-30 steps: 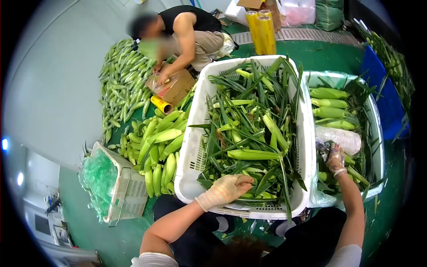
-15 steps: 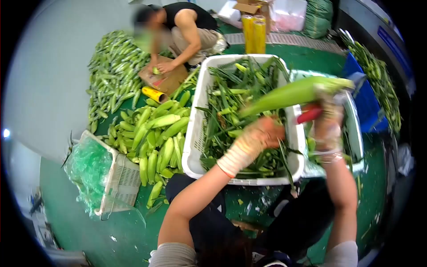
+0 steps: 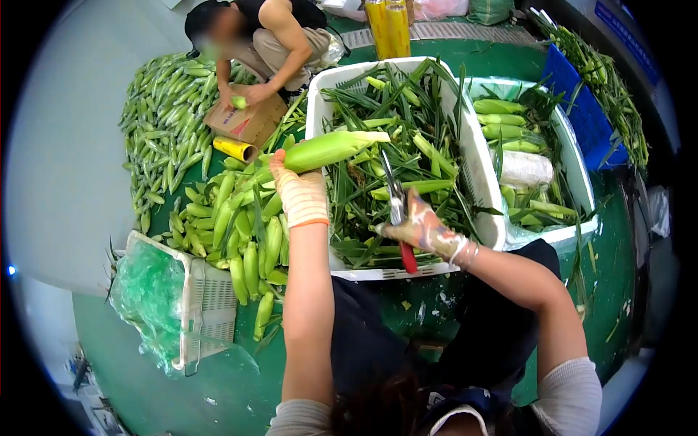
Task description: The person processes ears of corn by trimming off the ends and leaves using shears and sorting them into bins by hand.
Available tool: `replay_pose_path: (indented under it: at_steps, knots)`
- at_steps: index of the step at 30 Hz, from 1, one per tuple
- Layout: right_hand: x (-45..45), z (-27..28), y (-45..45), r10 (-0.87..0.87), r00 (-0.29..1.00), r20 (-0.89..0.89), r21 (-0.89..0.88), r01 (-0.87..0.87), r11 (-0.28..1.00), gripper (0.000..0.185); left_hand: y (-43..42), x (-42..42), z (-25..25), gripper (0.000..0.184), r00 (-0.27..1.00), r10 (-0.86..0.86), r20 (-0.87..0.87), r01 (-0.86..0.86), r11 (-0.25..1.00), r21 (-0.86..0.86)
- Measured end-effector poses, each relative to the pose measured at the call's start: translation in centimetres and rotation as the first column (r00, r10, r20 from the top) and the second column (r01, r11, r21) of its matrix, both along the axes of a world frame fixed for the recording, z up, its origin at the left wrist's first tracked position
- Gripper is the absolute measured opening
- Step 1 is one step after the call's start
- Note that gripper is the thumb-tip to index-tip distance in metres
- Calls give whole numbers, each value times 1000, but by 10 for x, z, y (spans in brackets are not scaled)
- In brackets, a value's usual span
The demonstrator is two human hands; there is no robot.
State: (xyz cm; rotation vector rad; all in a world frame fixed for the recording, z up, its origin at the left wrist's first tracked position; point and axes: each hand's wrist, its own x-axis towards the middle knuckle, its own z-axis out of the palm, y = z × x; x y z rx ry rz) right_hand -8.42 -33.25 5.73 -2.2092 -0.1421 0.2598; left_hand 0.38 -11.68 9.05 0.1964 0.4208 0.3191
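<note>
My gloved left hand point(image 3: 302, 195) grips a green ear of corn point(image 3: 327, 150), still in its husk, with the cut pale end pointing right. In my gloved right hand point(image 3: 429, 231) is a pair of pruning shears point(image 3: 395, 198), red-handled, blades pointing up just below the stalk end and apart from it. Both hands are over the large white basket point(image 3: 315, 109), which holds green leaves and stalk trimmings point(image 3: 429, 109). Left of it lies a heap of unwrapped corn ears point(image 3: 251, 247) on the floor.
At right, a lined white crate point(image 3: 587, 207) holds corn ears; a blue crate point(image 3: 582, 120) stands behind. A co-worker point(image 3: 287, 36) crouches by a cardboard box point(image 3: 254, 123) and wrapped corn point(image 3: 163, 109). A tilted basket point(image 3: 211, 301) spills green plastic point(image 3: 149, 280).
My left hand has moved left, now holding the corn ear that was beside my right hand. My right hand has come down and left with the shears. The view has shifted slightly.
</note>
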Motion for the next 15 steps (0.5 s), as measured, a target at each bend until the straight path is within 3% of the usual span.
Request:
replay_pose_path:
  at_steps: [3, 6, 8, 10, 12, 14, 15]
  knots:
    - [18, 21, 7, 15, 998, 60, 224, -28, 974, 73, -17, -7, -7, 29, 995, -10, -101, 21, 994, 107]
    - [19, 9, 11, -61, 998, 17, 397, 50, 916, 46, -21, -2, -16, 28, 994, -27, -106, 40, 992, 119]
    - [10, -4, 7, 71, 901, -428, 661, 258, 704, 31, -21, -3, -19, 29, 996, -56, -65, 69, 976, 209]
    - [3, -15, -6, 68, 908, -414, 533, 181, 826, 20, -15, -10, -12, 31, 997, -72, -30, 78, 948, 308]
    - [3, -10, -22, 222, 821, -525, 538, 119, 835, 29, -3, -16, -1, 30, 920, -389, -41, 316, 679, 663]
    - [8, -17, -35, 261, 956, -130, 172, -238, 956, 49, -5, -24, 8, 31, 800, -539, -263, 486, 326, 811]
    - [9, 11, -40, 315, 929, -197, 132, -293, 947, 67, -11, -27, 13, 32, 750, -565, -343, 521, 186, 833]
